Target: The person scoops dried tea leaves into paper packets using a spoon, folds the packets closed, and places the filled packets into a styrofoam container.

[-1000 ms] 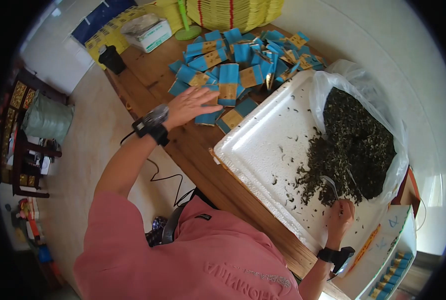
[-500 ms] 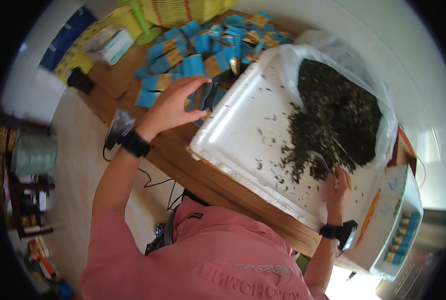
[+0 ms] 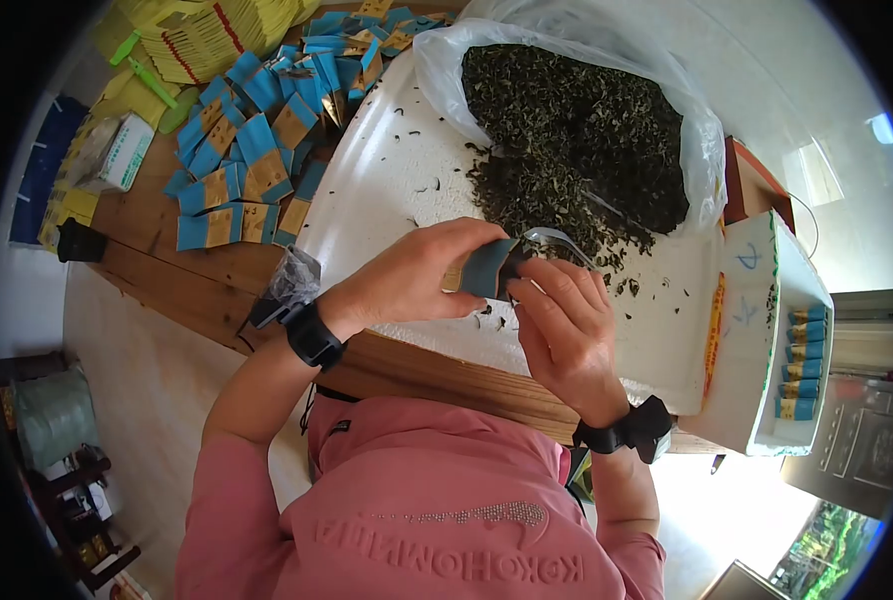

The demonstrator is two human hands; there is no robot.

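Observation:
My left hand [image 3: 417, 275] is closed around a small blue-and-tan packet [image 3: 483, 270], its mouth turned to the right. At that mouth my right hand [image 3: 572, 330] has its fingertips pinched together, with dark leaf bits showing beside them. Just behind the fingers lies a clear, curved, spoon-like thing [image 3: 564, 240] at the edge of the leaves. A large heap of dark dried tea leaves [image 3: 577, 130] spills from a clear plastic bag [image 3: 707, 150] onto a white foam tray [image 3: 377, 190].
Many blue-and-tan packets [image 3: 257, 150] lie piled on the wooden table [image 3: 137, 235] at left. A white foam box [image 3: 767, 330] at right holds a row of packets. A yellow woven basket [image 3: 202, 40], a small white box [image 3: 127, 155] and a black cup [image 3: 80, 240] stand further left.
My left hand has brought the packet rightward over the tray. My right hand has left the leaf heap and come to the packet's mouth. The view has shifted right.

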